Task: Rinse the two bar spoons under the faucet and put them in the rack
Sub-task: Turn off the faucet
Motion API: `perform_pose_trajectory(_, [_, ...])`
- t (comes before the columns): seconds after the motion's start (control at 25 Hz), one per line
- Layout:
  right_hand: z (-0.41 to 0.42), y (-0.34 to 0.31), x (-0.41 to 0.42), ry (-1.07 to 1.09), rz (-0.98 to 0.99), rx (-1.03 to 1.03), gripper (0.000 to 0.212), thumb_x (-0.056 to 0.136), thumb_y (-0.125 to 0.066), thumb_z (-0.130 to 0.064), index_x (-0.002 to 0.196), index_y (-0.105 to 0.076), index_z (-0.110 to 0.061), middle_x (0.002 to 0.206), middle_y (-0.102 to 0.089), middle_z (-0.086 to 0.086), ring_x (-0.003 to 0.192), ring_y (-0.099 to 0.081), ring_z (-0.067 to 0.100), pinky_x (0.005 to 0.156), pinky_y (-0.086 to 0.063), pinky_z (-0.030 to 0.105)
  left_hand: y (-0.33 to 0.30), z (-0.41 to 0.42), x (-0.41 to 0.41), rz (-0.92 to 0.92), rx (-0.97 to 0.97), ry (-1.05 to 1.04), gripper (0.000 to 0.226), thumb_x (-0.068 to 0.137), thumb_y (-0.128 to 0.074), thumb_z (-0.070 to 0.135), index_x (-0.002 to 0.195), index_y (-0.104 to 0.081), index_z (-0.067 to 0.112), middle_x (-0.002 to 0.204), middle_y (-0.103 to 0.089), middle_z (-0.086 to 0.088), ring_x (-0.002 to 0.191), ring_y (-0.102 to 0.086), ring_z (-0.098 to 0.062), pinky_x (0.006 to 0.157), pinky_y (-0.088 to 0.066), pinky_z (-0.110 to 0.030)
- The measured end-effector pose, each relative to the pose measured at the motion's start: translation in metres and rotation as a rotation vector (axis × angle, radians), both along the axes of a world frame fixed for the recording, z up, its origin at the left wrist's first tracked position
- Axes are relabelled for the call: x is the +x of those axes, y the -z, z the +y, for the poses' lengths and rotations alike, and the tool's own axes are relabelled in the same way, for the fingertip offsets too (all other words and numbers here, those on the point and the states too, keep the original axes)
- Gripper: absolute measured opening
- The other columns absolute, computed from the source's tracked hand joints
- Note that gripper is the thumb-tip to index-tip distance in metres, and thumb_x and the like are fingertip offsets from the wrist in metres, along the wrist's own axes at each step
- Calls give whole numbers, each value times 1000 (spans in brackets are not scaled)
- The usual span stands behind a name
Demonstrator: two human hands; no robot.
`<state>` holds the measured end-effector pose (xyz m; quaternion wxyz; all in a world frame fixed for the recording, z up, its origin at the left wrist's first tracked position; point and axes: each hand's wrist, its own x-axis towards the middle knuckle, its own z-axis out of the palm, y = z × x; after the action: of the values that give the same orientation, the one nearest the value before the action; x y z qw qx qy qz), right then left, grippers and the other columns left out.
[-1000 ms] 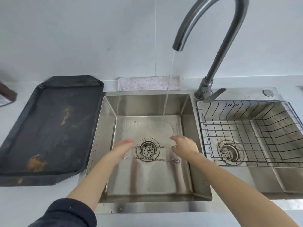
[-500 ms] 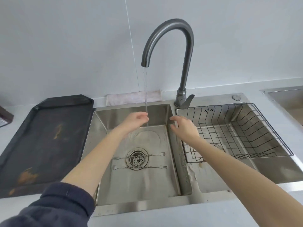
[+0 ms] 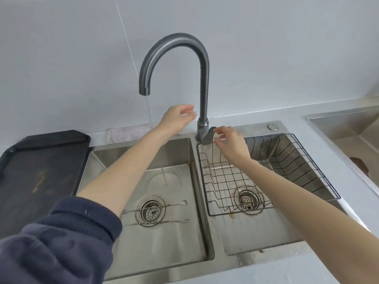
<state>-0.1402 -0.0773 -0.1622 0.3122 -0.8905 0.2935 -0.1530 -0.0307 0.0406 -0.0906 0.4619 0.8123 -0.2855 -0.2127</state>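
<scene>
Two thin twisted-stem bar spoons lie side by side across the drain of the left sink basin (image 3: pixel 174 238): the far bar spoon (image 3: pixel 174 204) and the near bar spoon (image 3: pixel 174 221). A thin stream runs from the grey gooseneck faucet (image 3: pixel 202 74) into that basin. My left hand (image 3: pixel 177 119) hovers beside the faucet stem, fingers apart, holding nothing. My right hand (image 3: pixel 230 143) is at the faucet lever (image 3: pixel 208 136), thumb and fingers touching or nearly touching its tip. The black wire rack (image 3: pixel 297 167) sits in the right basin with nothing in it.
A dark, stained baking tray (image 3: pixel 41 169) lies on the counter left of the sink. A pale folded cloth (image 3: pixel 131 133) rests behind the left basin. Another sink (image 3: pixel 348 128) shows at the far right edge.
Both hands rose from the spoons at the drain, passed under the water stream, and now reach the faucet base; the right hand has arrived at the lever. The spoons stayed in the basin.
</scene>
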Motion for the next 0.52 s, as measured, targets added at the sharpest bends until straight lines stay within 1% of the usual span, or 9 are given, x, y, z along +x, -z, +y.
perform_pose_trajectory(0.08, [-9,2,5,-8,-12,14,28,92,-51,-16,119,-57,-12,122,-59,10,107,-61,25,87,-51,38,-6,-17,8,-27,-28,-26,43,90,-51,21,132,-46,12,138,-51,-5,128,-45,-16,109,-37,-35])
perform_pose_trajectory(0.12, [-13,2,9,-7,-31,35,28,92,-52,-17,119,-57,-11,122,-59,10,105,-62,25,87,-51,39,-10,-24,12,-27,-41,-48,45,90,-52,23,133,-45,12,139,-50,-4,129,-45,-16,111,-36,-37])
perform_pose_trajectory(0.24, [-23,1,24,-12,-80,94,27,91,-56,-18,115,-59,-8,117,-62,9,97,-63,25,85,-52,38,-17,-44,27,22,-91,-107,48,90,-52,26,135,-41,14,140,-48,-3,129,-44,-17,112,-36,-39])
perform_pose_trajectory(0.36, [-29,5,36,-44,-47,50,18,90,-57,-16,100,-67,-5,104,-65,13,92,-63,28,79,-47,32,-24,-60,38,23,-129,-121,48,89,-53,27,134,-42,15,139,-49,-2,127,-46,-16,111,-37,-37])
perform_pose_trajectory(0.44, [-35,7,40,-57,-38,21,17,90,-58,-16,94,-70,-4,96,-66,15,85,-61,27,73,-42,27,-28,-71,43,16,-173,-111,42,89,-54,24,130,-47,15,134,-54,-2,124,-49,-15,106,-40,-34])
perform_pose_trajectory(0.48, [-37,7,40,-63,-41,19,17,89,-59,-16,93,-71,-4,94,-66,15,82,-59,26,72,-40,26,-29,-76,43,17,-197,-102,38,89,-53,22,126,-50,14,129,-57,-1,122,-50,-14,100,-44,-30])
perform_pose_trajectory(0.52, [-39,7,40,-68,-43,21,17,89,-60,-16,93,-71,-4,93,-67,15,79,-57,24,72,-41,26,-30,-81,44,21,-219,-99,34,89,-53,21,123,-53,14,123,-59,-1,120,-52,-14,91,-47,-26])
